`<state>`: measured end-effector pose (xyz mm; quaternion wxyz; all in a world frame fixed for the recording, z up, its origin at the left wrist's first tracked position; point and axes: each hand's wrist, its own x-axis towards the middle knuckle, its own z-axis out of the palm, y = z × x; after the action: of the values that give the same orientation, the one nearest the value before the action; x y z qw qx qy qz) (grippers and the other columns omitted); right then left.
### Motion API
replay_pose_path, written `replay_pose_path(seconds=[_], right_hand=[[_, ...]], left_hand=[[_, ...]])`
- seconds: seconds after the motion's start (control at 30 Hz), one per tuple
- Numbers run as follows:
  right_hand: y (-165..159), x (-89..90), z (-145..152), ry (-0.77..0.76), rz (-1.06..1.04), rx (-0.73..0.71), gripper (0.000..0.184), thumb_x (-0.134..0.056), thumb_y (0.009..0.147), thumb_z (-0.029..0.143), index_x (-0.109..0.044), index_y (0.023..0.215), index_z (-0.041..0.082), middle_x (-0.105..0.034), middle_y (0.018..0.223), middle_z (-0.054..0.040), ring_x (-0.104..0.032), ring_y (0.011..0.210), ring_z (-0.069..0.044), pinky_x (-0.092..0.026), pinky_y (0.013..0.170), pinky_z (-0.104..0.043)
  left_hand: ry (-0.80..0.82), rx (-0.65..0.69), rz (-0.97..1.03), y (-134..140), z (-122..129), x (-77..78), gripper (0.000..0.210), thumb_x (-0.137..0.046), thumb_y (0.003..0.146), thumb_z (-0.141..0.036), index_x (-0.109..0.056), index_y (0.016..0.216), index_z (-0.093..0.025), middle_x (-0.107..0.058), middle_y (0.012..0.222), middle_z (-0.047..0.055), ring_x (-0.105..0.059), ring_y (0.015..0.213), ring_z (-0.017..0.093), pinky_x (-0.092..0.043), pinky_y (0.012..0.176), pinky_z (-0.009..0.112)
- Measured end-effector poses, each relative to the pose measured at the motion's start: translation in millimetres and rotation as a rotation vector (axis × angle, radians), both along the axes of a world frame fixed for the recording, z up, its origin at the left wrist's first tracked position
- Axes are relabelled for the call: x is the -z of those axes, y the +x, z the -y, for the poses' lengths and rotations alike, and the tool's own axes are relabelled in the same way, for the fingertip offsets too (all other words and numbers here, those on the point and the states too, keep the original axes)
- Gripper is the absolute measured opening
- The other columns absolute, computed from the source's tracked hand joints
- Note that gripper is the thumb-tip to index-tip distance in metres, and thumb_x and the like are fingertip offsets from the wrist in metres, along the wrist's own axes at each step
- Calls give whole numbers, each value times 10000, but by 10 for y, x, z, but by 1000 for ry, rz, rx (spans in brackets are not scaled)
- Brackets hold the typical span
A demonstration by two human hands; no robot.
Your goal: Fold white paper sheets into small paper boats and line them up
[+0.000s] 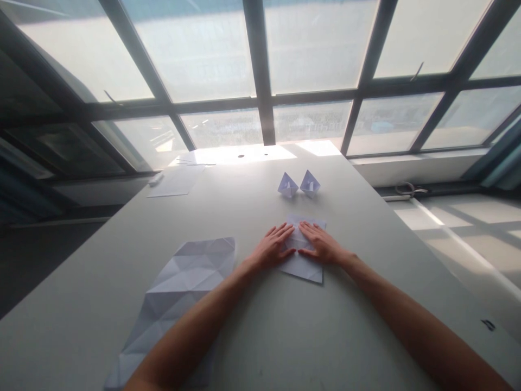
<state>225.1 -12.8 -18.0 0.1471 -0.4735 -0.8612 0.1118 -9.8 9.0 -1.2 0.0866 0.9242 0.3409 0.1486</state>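
Note:
A folded sheet of white paper (303,267) lies on the table right in front of me. My left hand (273,244) rests flat on its left side, fingers stretched out. On the right side of the same paper, my right hand (319,243) lies flat too, its fingers pointing in toward the left ones. Both hands cover much of the paper's middle. Just beyond it stand two small folded paper boats, the left boat (288,186) and the right boat (310,184).
A large creased paper sheet (179,288) lies left, partly under my left forearm. Farther back are flat white sheets (173,182) and a small white object (156,179). A small dark item (488,325) sits near the right edge of the white table (252,336). Windows rise behind.

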Motion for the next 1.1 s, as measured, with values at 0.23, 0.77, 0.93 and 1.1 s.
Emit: replay_pose_path(seconds=[0.23,0.77,0.93,1.1], right_hand=[[49,-4,23,38,-25,20,749,-585,886,497,-368,1489,109,-355,1531,-190,-282,1443,-299,-226,1181,-490],[27,-26,46,55,-530,112,191,-589,892,323,-753,869,227,-757,947,-52,-697,924,-240,-522,866,-368],[-17,-39,56,-21,-770,271,298,-627,855,459,-724,817,179,-713,745,-47,-647,690,-208,-506,644,-306],[-128,14,27,-103,-1032,399,367,-682,778,503,-688,913,162,-677,718,-43,-605,621,-182,-465,524,-255]], left_hand=[[-53,-10,-3,-16,-42,35,733,-581,882,-564,-356,1503,-247,-431,1509,80,-369,1404,261,-235,1178,436],[-230,-144,499,-8,-89,53,218,-635,875,-369,-751,789,-205,-706,920,55,-639,865,193,-496,828,320],[-256,-281,656,-8,-73,22,296,-573,907,-431,-707,810,-186,-692,730,17,-621,694,171,-486,687,283],[-390,-375,856,14,-60,30,309,-565,893,-470,-637,885,-169,-604,615,-24,-508,528,108,-375,479,195]])
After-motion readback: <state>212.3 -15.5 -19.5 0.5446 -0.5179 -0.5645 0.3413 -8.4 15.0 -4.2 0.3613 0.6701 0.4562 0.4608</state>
